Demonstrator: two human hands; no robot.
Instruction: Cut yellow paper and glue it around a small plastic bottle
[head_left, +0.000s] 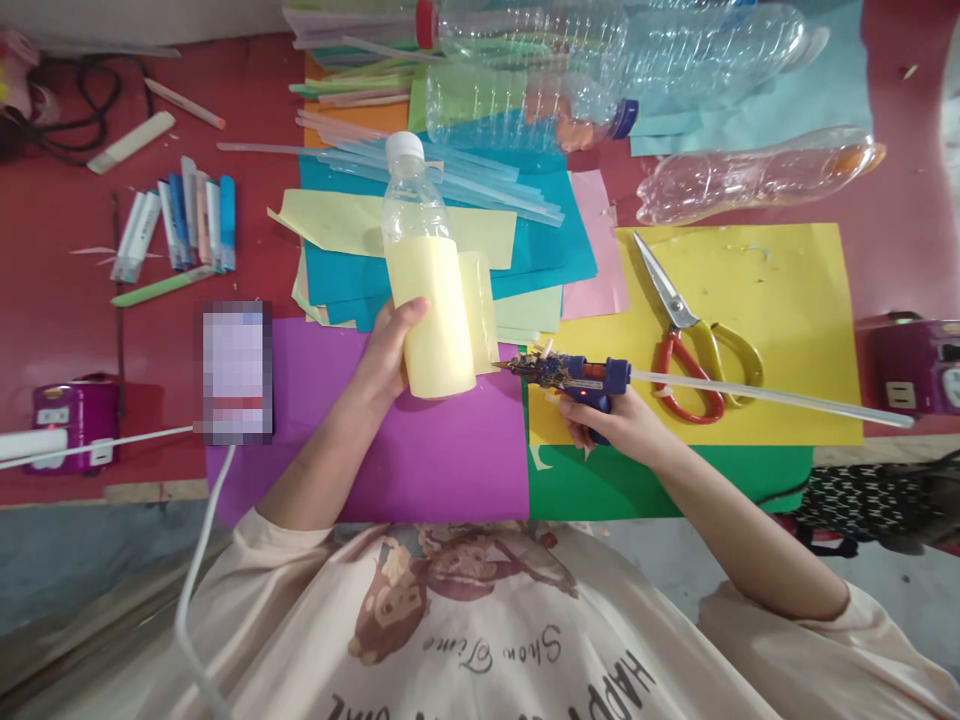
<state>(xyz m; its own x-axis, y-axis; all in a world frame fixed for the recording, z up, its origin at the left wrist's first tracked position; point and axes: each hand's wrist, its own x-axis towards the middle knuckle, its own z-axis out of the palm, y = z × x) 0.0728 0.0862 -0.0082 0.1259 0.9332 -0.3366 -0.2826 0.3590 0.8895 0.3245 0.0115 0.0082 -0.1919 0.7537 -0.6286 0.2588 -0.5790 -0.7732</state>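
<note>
A clear plastic bottle [431, 300] with a white cap stands roughly upright in the view, its lower part wrapped in pale yellow paper. My left hand [395, 345] is closed around its left side, the thumb on the paper. A loose flap of the yellow paper [478, 312] sticks out at the bottle's right. My right hand [607, 420] grips a dark blue glue gun [581, 375] by its handle. The gun's nozzle points left, close to the flap's lower edge; whether they touch is unclear. A long translucent glue stick [780, 393] extends from the gun's back.
Red-and-yellow scissors [686, 345] lie on yellow paper [802, 330] at the right. Several clear bottles [757, 175] lie at the back. Markers [199, 215] and a phone [236, 375] are at the left. Coloured sheets and plastic strips [480, 180] lie behind the wrapped bottle.
</note>
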